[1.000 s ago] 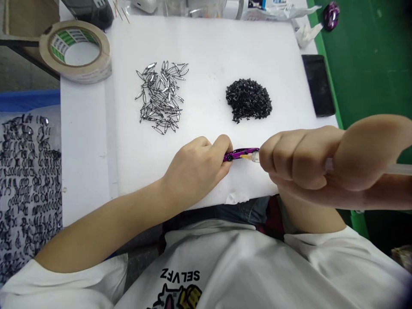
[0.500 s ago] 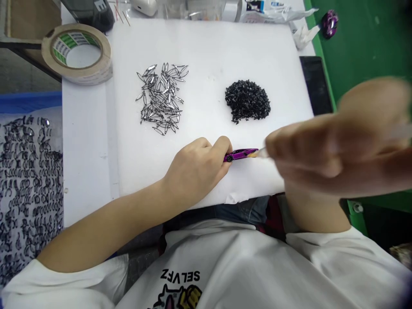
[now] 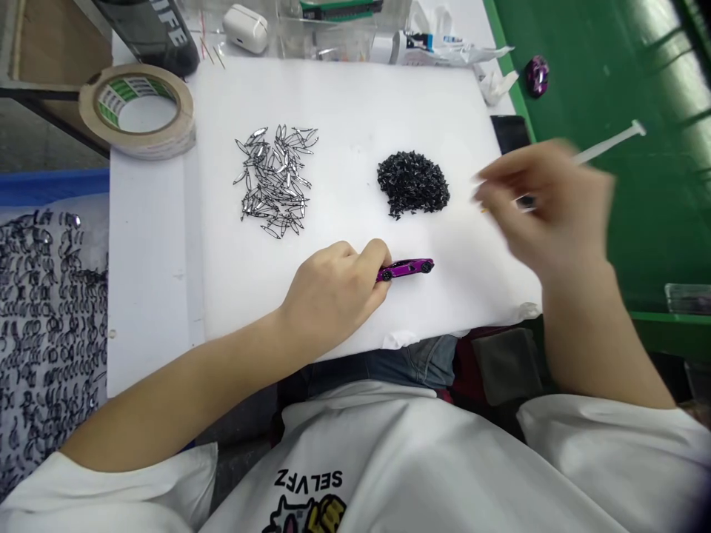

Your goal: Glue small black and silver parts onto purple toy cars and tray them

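My left hand is closed, its thumb and fingers pinching the rear end of a small purple toy car just above the white board. The car's side and wheels show; one end is hidden in the fingers. Blurred by motion, my right hand is off to the right, apart from the car. Its fingers are closed on a syringe whose white plunger sticks out behind the hand; a bit of yellow tip shows below the fingertips. A heap of small black pieces lies beyond the car.
Clear, black-edged slivers lie spread on the white board. A tape roll and dark bottle stand at the left. Another purple toy car sits on the green surface. A dark phone-like slab lies by the board's right edge.
My right hand has pulled the syringe's tip away from the toy car, moving up and to the right. My left hand still grips the car. The view has shifted slightly.
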Action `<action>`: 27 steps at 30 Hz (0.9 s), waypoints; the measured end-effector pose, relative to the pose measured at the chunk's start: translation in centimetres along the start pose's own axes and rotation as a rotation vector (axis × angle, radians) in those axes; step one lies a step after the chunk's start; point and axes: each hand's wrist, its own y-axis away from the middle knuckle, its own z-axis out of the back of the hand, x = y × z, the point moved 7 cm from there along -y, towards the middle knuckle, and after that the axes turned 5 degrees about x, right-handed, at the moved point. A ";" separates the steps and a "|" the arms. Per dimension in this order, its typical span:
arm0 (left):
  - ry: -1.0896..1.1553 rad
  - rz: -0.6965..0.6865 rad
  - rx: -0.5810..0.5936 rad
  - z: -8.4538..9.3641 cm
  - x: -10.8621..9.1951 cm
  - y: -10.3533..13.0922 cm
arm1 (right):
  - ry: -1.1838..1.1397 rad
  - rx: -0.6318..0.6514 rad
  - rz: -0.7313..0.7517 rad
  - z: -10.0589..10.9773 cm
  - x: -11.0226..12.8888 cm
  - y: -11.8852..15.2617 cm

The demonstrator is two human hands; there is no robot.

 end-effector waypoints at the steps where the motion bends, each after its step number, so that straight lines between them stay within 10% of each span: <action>1: 0.001 0.002 0.006 0.0 0.0 0.0 | 0.038 0.046 0.031 -0.8 0.6 -0.1; 7: 0.004 -0.006 0.017 -0.1 0.0 0.0 | 0.311 0.230 0.055 -4.4 1.5 -1.9; 27: -0.010 -0.018 0.008 -0.1 0.0 0.1 | 0.436 0.228 -0.077 -4.2 1.8 -1.8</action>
